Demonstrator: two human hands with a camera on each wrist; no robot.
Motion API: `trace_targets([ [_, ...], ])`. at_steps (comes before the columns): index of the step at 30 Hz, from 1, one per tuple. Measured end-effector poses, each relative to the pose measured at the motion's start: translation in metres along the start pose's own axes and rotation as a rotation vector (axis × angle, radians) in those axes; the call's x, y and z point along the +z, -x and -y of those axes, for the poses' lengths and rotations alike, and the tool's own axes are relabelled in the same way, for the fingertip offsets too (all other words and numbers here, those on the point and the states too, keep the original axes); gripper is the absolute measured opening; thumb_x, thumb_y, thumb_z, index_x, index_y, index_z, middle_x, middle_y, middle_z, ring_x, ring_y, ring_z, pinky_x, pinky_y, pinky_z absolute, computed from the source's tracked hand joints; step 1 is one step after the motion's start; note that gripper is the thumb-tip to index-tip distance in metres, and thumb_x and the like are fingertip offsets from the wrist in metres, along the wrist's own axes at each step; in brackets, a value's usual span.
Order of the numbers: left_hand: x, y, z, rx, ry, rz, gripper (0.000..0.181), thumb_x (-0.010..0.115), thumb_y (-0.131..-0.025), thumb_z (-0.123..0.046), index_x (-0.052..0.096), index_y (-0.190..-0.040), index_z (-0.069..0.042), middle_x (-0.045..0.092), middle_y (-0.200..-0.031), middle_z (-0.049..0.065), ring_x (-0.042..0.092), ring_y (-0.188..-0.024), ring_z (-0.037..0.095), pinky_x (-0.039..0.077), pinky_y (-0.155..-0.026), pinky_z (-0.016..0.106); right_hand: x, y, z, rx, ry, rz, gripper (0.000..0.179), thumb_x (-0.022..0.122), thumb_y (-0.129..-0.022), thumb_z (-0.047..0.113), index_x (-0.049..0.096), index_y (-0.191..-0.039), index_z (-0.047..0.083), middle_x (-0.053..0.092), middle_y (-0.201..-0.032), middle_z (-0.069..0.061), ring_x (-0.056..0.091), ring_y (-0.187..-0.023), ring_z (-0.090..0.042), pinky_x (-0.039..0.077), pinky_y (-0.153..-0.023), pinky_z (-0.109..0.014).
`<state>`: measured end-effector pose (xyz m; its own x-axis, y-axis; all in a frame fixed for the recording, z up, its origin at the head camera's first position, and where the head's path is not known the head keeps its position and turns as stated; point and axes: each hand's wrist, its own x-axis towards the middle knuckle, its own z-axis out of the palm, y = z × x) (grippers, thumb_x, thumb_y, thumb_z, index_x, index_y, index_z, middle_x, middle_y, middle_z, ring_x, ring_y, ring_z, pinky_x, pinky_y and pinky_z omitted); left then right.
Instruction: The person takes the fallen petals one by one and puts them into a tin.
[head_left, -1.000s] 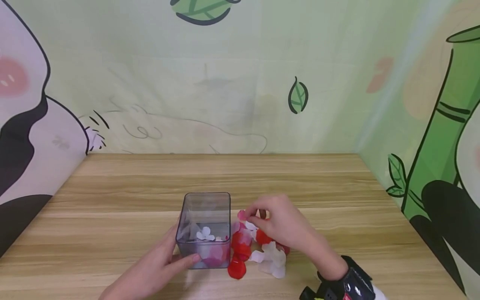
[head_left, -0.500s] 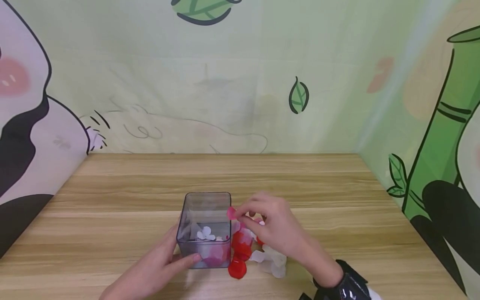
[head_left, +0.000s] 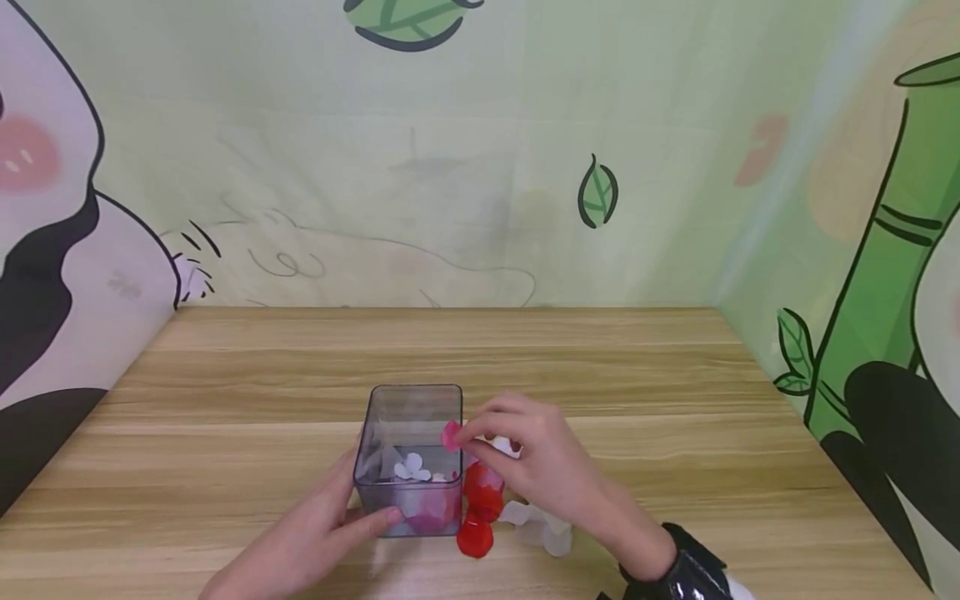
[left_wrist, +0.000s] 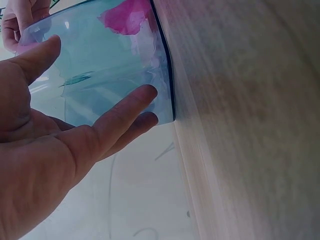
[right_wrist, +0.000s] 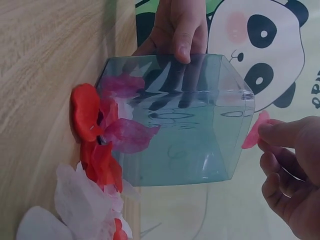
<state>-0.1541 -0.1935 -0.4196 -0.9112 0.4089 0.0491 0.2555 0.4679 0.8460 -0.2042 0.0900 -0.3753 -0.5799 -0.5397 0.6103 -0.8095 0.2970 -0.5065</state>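
Observation:
A clear, grey-tinted plastic box (head_left: 397,483) stands on the table with pink and white artificial petals inside. My left hand (head_left: 326,521) holds its left side, thumb on the front wall and the other fingers spread along the side, as the left wrist view shows. Between thumb and forefinger my right hand (head_left: 540,458) pinches a pink petal (head_left: 450,436). In the right wrist view that pink petal (right_wrist: 257,130) is just outside the box's open rim. Beside the box lie red petals (head_left: 480,500) and white petals (head_left: 557,540), partly hidden under the right hand.
The wood-grain table (head_left: 262,375) ends at a pale green backdrop (head_left: 465,208) printed with leaves, bamboo and pandas. A black strap (head_left: 682,567) with a device circles the right wrist.
My right hand has lifted the pink petal from the loose petals and carried it left to the box's right rim. The left hand and the box have stayed in place.

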Motion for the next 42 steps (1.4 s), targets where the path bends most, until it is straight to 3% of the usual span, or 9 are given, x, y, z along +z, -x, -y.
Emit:
trace_targets([
  [7,0.000,-0.002,0.002,0.032,0.047,0.031,0.088,0.071,-0.099,-0.035,0.015,-0.165,-0.024,0.040,-0.155,0.013,0.052,-0.129,0.029,0.054,-0.097,0.044,0.003,-0.001,0.000,-0.058,0.009,-0.023,0.020,0.083,-0.084,-0.002,0.081,-0.099,0.010,0.073,-0.099,0.003,0.065,-0.093,-0.010,0.056,-0.071,-0.019],
  [10,0.000,-0.002,0.001,0.021,0.051,0.036,0.087,0.071,-0.099,-0.035,0.015,-0.165,-0.026,0.038,-0.156,0.013,0.051,-0.130,0.030,0.054,-0.097,0.044,0.004,-0.001,0.001,-0.063,0.008,-0.022,0.019,0.083,-0.084,-0.003,0.081,-0.098,0.009,0.073,-0.098,0.004,0.065,-0.096,-0.010,0.056,-0.081,-0.020],
  [19,-0.001,-0.002,0.000,-0.035,0.045,0.041,0.088,0.071,-0.098,-0.036,0.015,-0.165,-0.028,0.036,-0.159,0.012,0.047,-0.136,0.034,0.053,-0.099,0.048,-0.004,-0.001,-0.002,-0.003,0.015,-0.035,0.018,0.083,-0.085,0.000,0.079,-0.099,0.010,0.073,-0.098,0.003,0.064,-0.087,-0.009,0.053,-0.058,-0.021],
  [24,-0.001,-0.002,-0.001,-0.058,0.041,0.039,0.089,0.072,-0.098,-0.038,0.016,-0.166,-0.027,0.037,-0.159,0.012,0.047,-0.136,0.034,0.052,-0.099,0.051,-0.011,-0.001,-0.006,0.062,0.086,-0.037,0.016,0.083,-0.086,0.004,0.079,-0.099,0.011,0.073,-0.096,0.005,0.063,-0.084,-0.009,0.050,-0.056,-0.023],
  [32,0.000,-0.001,0.000,-0.014,0.011,0.031,0.088,0.070,-0.098,-0.039,0.014,-0.166,-0.028,0.038,-0.158,0.013,0.047,-0.136,0.034,0.053,-0.098,0.047,-0.017,0.002,-0.013,0.228,0.203,0.051,0.014,0.083,-0.087,0.006,0.079,-0.098,0.011,0.073,-0.093,0.006,0.060,-0.079,-0.009,0.056,-0.070,-0.025],
  [42,0.000,-0.001,0.000,-0.019,0.016,0.029,0.088,0.070,-0.098,-0.039,0.016,-0.166,-0.024,0.037,-0.159,0.014,0.046,-0.137,0.035,0.053,-0.098,0.046,-0.019,0.009,-0.026,0.494,0.312,0.220,0.011,0.084,-0.086,0.009,0.078,-0.095,0.010,0.069,-0.081,0.005,0.058,-0.068,-0.010,0.051,-0.058,-0.024],
])
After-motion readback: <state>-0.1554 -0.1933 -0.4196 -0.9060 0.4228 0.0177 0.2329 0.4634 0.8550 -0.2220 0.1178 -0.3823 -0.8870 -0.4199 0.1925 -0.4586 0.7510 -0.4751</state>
